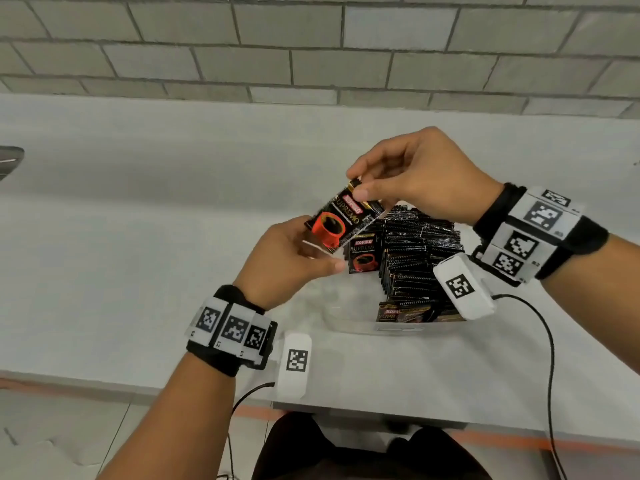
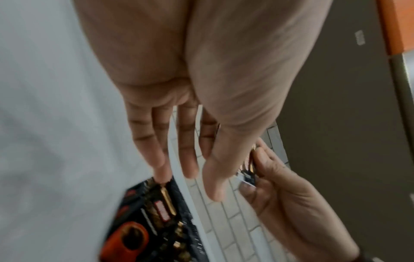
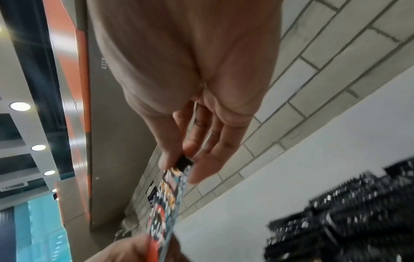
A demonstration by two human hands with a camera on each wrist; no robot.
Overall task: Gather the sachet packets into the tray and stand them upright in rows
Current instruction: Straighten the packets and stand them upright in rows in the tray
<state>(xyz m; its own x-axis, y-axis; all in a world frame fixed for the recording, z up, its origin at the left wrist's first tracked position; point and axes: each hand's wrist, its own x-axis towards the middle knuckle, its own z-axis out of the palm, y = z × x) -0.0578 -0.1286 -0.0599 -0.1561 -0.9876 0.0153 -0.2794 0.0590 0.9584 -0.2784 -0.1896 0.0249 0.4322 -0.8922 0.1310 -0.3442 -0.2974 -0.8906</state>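
Nearest to the person, dark trousers (image 1: 363, 448) are showing below the edge of the white counter (image 1: 138, 237), and two black cables (image 1: 550, 375) are trailing from the marker-covered wristbands (image 1: 232, 329) down past that edge.

Just beyond, on the counter, a clear plastic tray (image 1: 346, 317) is sitting with its near wall facing the person. Black sachets (image 1: 419, 258) are standing upright in it, packed in close rows along its right part, and one more sachet (image 1: 362, 254) is standing face-out at the rows' left end. The tray's left part is showing bare.

Above the tray, both hands are holding a single sachet (image 1: 341, 220) in the air, tilted, its red cup printed side facing up. The left hand (image 1: 287, 261) is supporting the sachet's lower end; its fingers are lying fairly straight in the left wrist view, and I cannot tell whether they are gripping or only touching. The right hand (image 1: 419, 174) is pinching the sachet's upper end between thumb and forefinger, the other fingers loosely curled.

Farther back the counter is running up to a wall of grey brick-shaped tiles (image 1: 311, 46), and a grey curved object (image 1: 10, 161) is poking in at the far left edge.
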